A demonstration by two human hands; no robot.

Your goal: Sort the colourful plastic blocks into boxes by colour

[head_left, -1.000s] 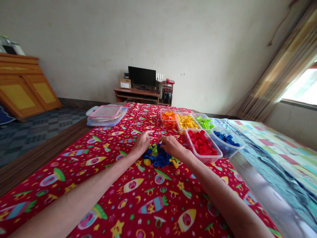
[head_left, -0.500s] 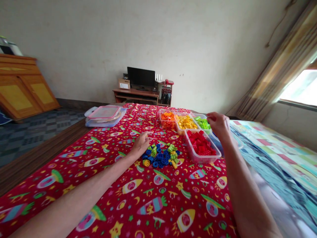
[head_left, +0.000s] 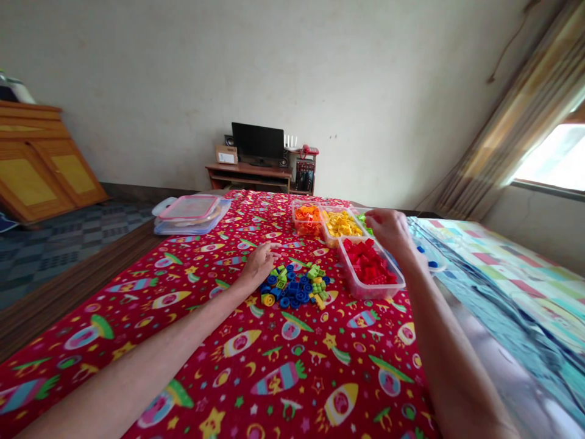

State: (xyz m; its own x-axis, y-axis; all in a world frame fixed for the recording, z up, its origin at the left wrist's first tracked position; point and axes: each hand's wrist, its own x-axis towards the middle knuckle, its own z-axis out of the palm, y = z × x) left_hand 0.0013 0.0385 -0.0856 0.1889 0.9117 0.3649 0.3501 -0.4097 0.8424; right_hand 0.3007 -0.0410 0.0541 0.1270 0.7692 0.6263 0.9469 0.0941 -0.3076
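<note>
Two bare hands are at work over one red, rocket-printed cloth (head_left: 256,360). The person's left hand (head_left: 260,263) lies low at the left edge of the brick pile (head_left: 296,289), fingers loosely parted and roughly half open, with nothing seen in its grip. The right hand (head_left: 392,230) is raised above the green and blue tubs, fingers bent downward; its fingertips are turned away, so how far they are closed, and whether they have hold of a brick, cannot be told.

The single pile sits on the cloth between the forearms, well apart from the lids. It mixes three colours: blue, the most plentiful, then lime green, and a few yellow. The pieces overlap too much to count.

Five clear plastic tubs stand close together to the right, one colour each: the orange tub (head_left: 301,231), yellow tub (head_left: 333,242), green tub (head_left: 361,211), red tub (head_left: 375,291) and blue tub (head_left: 439,264). The right hand and wrist cover much of the green and blue ones; two blue bricks (head_left: 432,264) show past the wrist.

At the far left of the cloth is one stack of lids (head_left: 192,210), the number unclear. Beyond are one monitor (head_left: 258,141), one cardboard box (head_left: 226,154) and one red telephone (head_left: 311,150).
</note>
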